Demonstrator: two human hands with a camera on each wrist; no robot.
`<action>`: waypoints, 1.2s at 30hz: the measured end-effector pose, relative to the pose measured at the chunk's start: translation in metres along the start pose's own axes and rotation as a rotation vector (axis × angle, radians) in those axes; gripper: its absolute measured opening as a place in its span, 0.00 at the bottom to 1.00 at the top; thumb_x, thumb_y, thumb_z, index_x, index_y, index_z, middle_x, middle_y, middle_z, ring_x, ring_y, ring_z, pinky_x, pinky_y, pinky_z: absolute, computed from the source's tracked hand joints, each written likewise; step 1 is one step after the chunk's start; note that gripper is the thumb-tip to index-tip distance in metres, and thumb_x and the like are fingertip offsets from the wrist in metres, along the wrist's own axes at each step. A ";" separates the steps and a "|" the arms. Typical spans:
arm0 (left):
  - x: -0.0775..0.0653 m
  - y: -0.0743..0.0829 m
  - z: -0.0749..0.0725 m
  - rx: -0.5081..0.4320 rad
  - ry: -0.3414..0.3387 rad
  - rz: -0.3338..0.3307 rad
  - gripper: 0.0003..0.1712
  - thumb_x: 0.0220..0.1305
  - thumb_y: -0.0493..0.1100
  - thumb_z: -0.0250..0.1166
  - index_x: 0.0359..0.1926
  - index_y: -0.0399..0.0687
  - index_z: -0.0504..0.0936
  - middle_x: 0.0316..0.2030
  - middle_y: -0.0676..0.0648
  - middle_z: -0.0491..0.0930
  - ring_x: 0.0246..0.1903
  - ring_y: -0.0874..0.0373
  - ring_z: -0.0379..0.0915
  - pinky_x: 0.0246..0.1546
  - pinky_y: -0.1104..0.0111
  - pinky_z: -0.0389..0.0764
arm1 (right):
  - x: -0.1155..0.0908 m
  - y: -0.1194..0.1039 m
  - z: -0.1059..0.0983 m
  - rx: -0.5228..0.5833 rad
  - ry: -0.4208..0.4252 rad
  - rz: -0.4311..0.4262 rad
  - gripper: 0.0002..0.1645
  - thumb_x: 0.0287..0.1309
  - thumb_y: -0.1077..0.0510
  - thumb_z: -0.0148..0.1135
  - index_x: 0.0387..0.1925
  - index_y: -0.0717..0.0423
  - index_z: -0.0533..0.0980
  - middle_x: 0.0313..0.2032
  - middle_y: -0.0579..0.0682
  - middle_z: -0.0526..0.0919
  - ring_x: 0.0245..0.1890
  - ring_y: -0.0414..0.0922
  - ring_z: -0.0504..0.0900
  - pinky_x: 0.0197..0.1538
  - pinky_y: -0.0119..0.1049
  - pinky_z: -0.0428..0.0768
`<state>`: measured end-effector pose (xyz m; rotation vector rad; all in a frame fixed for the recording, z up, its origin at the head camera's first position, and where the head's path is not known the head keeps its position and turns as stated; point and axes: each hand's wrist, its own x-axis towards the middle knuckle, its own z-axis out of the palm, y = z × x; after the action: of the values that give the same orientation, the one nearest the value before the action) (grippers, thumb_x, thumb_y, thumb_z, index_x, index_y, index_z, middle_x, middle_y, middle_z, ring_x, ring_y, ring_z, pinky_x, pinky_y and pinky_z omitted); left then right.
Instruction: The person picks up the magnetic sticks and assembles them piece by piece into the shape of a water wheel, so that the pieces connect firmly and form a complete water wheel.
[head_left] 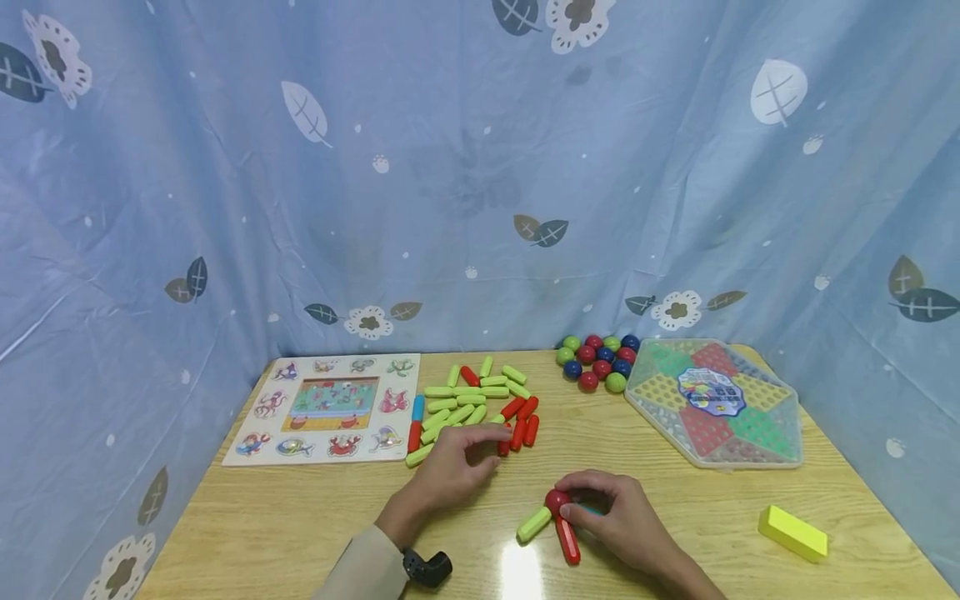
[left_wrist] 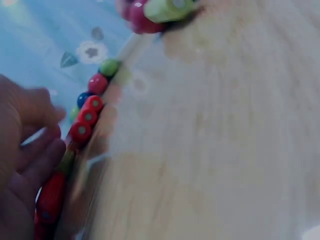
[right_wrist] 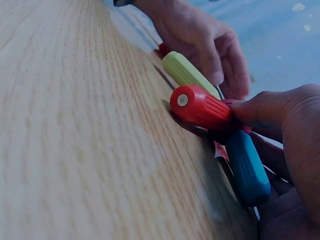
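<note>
My right hand [head_left: 618,512] pinches a red ball [head_left: 557,501] between thumb and fingers, low over the table. Joined to that ball are a yellow-green magnetic rod [head_left: 534,525], a red rod [head_left: 567,542] and a blue rod [right_wrist: 247,167], spread out in different directions; fingers partly cover the blue one in the head view. Farther left, my left hand [head_left: 453,467] hovers with loosely bent fingers beside several loose red rods [head_left: 532,431]. Nothing shows in its grasp. Behind it lies a group of yellow-green rods [head_left: 442,404], partly hidden by the hand.
Several red, blue and green balls [head_left: 602,367] sit at the back by the curtain. A lidded clear box [head_left: 712,404] stands at right, with a yellow block [head_left: 792,533] in front. At left lies a sea-animal puzzle board [head_left: 251,425]; a blue rod [head_left: 417,407] is beside it.
</note>
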<state>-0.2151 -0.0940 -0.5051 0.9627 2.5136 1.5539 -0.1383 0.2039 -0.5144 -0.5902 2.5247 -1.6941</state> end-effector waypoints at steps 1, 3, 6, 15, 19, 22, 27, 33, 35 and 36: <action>0.002 0.001 0.001 0.065 -0.009 0.016 0.22 0.71 0.28 0.66 0.62 0.44 0.89 0.63 0.45 0.88 0.68 0.51 0.82 0.72 0.55 0.80 | 0.000 0.000 0.000 0.010 -0.003 0.000 0.12 0.69 0.55 0.77 0.52 0.48 0.89 0.50 0.48 0.93 0.50 0.42 0.90 0.53 0.31 0.87; 0.005 0.003 0.004 0.212 -0.027 0.060 0.21 0.73 0.26 0.63 0.61 0.44 0.90 0.64 0.44 0.87 0.69 0.51 0.81 0.73 0.54 0.78 | -0.001 0.000 0.000 0.024 -0.009 0.001 0.13 0.69 0.56 0.76 0.53 0.49 0.89 0.50 0.49 0.93 0.50 0.42 0.90 0.53 0.30 0.88; 0.008 0.008 0.009 0.396 -0.056 0.082 0.19 0.77 0.28 0.61 0.61 0.43 0.90 0.64 0.45 0.87 0.68 0.50 0.81 0.72 0.54 0.79 | 0.000 0.002 0.000 0.024 -0.005 0.004 0.13 0.68 0.56 0.76 0.52 0.49 0.89 0.50 0.48 0.93 0.50 0.41 0.90 0.53 0.30 0.88; 0.002 0.014 0.010 0.604 -0.090 0.172 0.06 0.73 0.37 0.73 0.46 0.51 0.92 0.51 0.52 0.90 0.54 0.55 0.82 0.60 0.63 0.84 | -0.001 0.001 0.001 0.047 -0.013 -0.006 0.12 0.70 0.59 0.75 0.53 0.51 0.89 0.50 0.51 0.92 0.50 0.40 0.90 0.52 0.31 0.88; -0.007 0.012 0.008 0.480 -0.112 0.094 0.03 0.73 0.41 0.74 0.44 0.55 0.89 0.47 0.56 0.89 0.49 0.63 0.81 0.56 0.67 0.84 | -0.001 0.000 0.001 0.042 -0.013 -0.013 0.12 0.69 0.61 0.74 0.53 0.51 0.89 0.50 0.51 0.92 0.50 0.37 0.89 0.52 0.30 0.88; -0.013 0.010 0.006 0.333 -0.106 0.051 0.05 0.73 0.39 0.74 0.46 0.54 0.90 0.42 0.59 0.87 0.41 0.69 0.78 0.45 0.73 0.83 | -0.001 -0.001 0.001 0.041 -0.011 -0.005 0.12 0.69 0.61 0.74 0.53 0.51 0.89 0.50 0.51 0.92 0.50 0.37 0.90 0.52 0.31 0.88; -0.019 0.011 0.006 0.204 -0.101 0.051 0.09 0.73 0.38 0.73 0.50 0.55 0.92 0.44 0.60 0.88 0.40 0.72 0.78 0.42 0.75 0.83 | 0.000 -0.001 0.001 0.042 -0.014 0.008 0.12 0.70 0.58 0.75 0.53 0.51 0.89 0.50 0.51 0.92 0.50 0.41 0.90 0.52 0.31 0.89; -0.020 0.014 0.015 0.085 -0.133 0.090 0.10 0.74 0.37 0.72 0.52 0.54 0.92 0.47 0.58 0.90 0.48 0.71 0.82 0.49 0.74 0.85 | 0.001 0.000 0.002 0.041 -0.020 -0.020 0.12 0.71 0.60 0.73 0.54 0.53 0.88 0.50 0.52 0.93 0.50 0.38 0.90 0.52 0.31 0.89; -0.020 0.015 0.019 0.079 -0.142 0.100 0.10 0.73 0.36 0.73 0.51 0.53 0.92 0.47 0.57 0.90 0.48 0.71 0.82 0.49 0.74 0.85 | 0.001 0.001 0.002 0.028 -0.018 -0.016 0.12 0.71 0.60 0.73 0.54 0.52 0.88 0.50 0.51 0.93 0.50 0.38 0.90 0.52 0.31 0.89; -0.020 0.015 0.021 0.075 -0.144 0.102 0.10 0.73 0.36 0.73 0.51 0.52 0.92 0.46 0.57 0.90 0.47 0.72 0.81 0.48 0.74 0.85 | 0.002 0.002 0.002 0.021 -0.016 -0.007 0.12 0.71 0.59 0.73 0.54 0.52 0.88 0.50 0.50 0.93 0.50 0.37 0.90 0.52 0.31 0.88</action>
<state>-0.1844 -0.0825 -0.5089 1.1851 2.4750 1.3677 -0.1396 0.2020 -0.5163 -0.6088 2.4936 -1.7095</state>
